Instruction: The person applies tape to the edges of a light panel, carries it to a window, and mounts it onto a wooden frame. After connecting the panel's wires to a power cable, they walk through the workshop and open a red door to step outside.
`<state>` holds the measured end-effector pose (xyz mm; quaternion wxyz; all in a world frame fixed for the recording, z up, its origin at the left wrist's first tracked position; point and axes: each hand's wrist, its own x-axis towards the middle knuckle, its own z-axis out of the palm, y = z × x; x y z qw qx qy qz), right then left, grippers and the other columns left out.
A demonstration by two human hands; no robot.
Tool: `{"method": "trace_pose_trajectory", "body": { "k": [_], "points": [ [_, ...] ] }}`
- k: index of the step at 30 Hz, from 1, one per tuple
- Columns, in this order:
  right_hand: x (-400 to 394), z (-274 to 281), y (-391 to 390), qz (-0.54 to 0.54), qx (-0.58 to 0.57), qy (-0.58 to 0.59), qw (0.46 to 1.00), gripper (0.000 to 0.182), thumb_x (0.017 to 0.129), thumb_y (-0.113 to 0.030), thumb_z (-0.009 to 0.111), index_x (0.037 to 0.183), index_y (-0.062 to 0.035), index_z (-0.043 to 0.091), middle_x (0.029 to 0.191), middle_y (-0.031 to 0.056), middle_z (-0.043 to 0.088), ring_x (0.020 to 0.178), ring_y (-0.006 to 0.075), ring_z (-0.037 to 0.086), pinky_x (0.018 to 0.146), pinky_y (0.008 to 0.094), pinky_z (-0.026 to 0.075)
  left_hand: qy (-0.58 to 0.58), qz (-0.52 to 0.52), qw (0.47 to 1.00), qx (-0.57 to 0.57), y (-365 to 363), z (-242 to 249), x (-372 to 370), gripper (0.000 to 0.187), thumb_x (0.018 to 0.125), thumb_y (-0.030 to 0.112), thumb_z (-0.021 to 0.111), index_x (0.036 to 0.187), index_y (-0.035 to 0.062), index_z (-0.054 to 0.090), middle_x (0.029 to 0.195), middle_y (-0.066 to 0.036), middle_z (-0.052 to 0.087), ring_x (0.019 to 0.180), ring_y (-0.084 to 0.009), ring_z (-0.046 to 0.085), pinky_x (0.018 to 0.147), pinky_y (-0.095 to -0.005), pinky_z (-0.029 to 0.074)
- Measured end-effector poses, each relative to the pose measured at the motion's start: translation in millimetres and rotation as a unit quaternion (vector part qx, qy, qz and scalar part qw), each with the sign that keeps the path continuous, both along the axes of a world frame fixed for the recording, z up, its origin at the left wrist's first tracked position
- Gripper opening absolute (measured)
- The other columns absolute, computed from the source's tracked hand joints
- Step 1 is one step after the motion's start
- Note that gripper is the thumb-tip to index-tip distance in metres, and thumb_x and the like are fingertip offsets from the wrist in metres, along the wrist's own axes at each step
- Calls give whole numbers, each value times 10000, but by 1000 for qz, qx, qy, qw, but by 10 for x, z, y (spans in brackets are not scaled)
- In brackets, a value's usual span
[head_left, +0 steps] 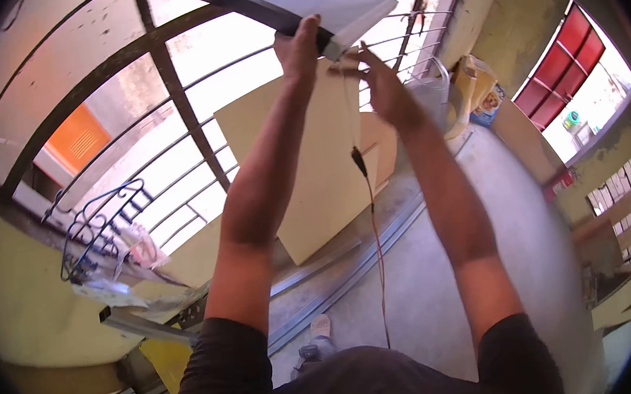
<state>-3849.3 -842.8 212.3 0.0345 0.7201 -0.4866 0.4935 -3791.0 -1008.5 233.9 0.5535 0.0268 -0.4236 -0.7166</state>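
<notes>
While in left hand [299,53], panel [316,1] before barred window [187,107], cord [378,252] below.

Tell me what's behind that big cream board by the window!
Behind the cream board, window bars show past its left edge, and a tan board peeks out at its right. The rest is covered.

The hands [299,50] raise what seems a dark-edged panel [312,3] before the barred window [177,96]

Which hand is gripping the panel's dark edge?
The left hand, closed around the dark edge of the panel; the right hand has its fingers spread near the panel's corner.
</notes>
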Motion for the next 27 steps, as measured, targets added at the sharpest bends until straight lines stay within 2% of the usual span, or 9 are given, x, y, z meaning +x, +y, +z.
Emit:
{"method": "trace_pose_trajectory", "body": {
  "k": [1,3,4,6,10,14,16,19,27],
  "points": [
    [139,-232,12,51,135,-358,922,404,997,-62,392,1387,42,386,1326,174,526,1189,251,571,989,371,463,-2,-2,1000,-11,-109,-15,-69,415,762,229,759,1014,-48,579,895,-83,602,758,-176,623,658,-321,544],
    [775,-367,274,-129,297,-282,903,806,851,-400,714,1425,-39,277,1267,176,567,1159,322,570,1005,408,433,-18,2,1000,4,-245,-11,-137,418,717,236,781,948,-66,607,860,-69,633,729,-147,574,689,-287,482],
    [995,-605,377,-255,330,-157,895,926,783,-386,785,1442,-67,218,1287,228,547,1149,373,581,962,451,465,-24,0,1000,-3,-282,12,-130,418,717,234,780,947,-71,611,858,-72,634,739,-149,577,698,-288,483],
    [1272,-1194,629,-353,240,-78,901,909,767,-314,775,1443,-75,216,1260,284,537,1118,454,570,904,493,498,-42,15,999,-6,-404,28,-204,412,727,240,769,940,-80,621,849,-79,634,747,-153,580,700,-290,481],
    [1632,-2438,1348,-470,346,-92,807,858,771,-297,754,1447,-101,264,1135,208,624,980,400,640,785,494,531,-49,13,998,-24,-585,-15,-181,433,743,265,766,970,-77,625,867,-71,635,739,-170,577,686,-294,473],
    [1844,-3533,2277,-411,616,-138,658,536,807,-500,657,1089,-46,615,1038,199,659,936,377,653,760,495,518,-73,83,992,-58,-692,-241,-132,317,753,266,759,890,10,634,817,-8,624,709,-115,536,655,-264,437],
    [1930,-3683,2510,-395,680,-159,597,557,817,-587,594,926,-47,672,976,195,676,941,360,655,778,489,514,-70,99,992,-44,-638,-331,-100,248,784,204,720,869,-5,618,794,-13,604,715,-115,523,666,-265,437],
    [1953,-3865,2605,-389,722,-174,545,585,812,-599,593,981,-48,690,1011,174,692,999,336,656,841,466,509,-69,122,989,-37,-582,-394,-82,249,795,202,701,842,-14,587,802,-21,587,733,-113,519,648,-261,437],
    [2064,-4185,2635,-301,786,-138,522,682,789,-671,575,1073,-62,692,1102,160,681,1059,335,639,886,448,501,-71,156,980,-102,-350,-601,30,179,828,167,677,870,10,602,757,32,554,685,-61,467,591,-226,398]
  ]
}}
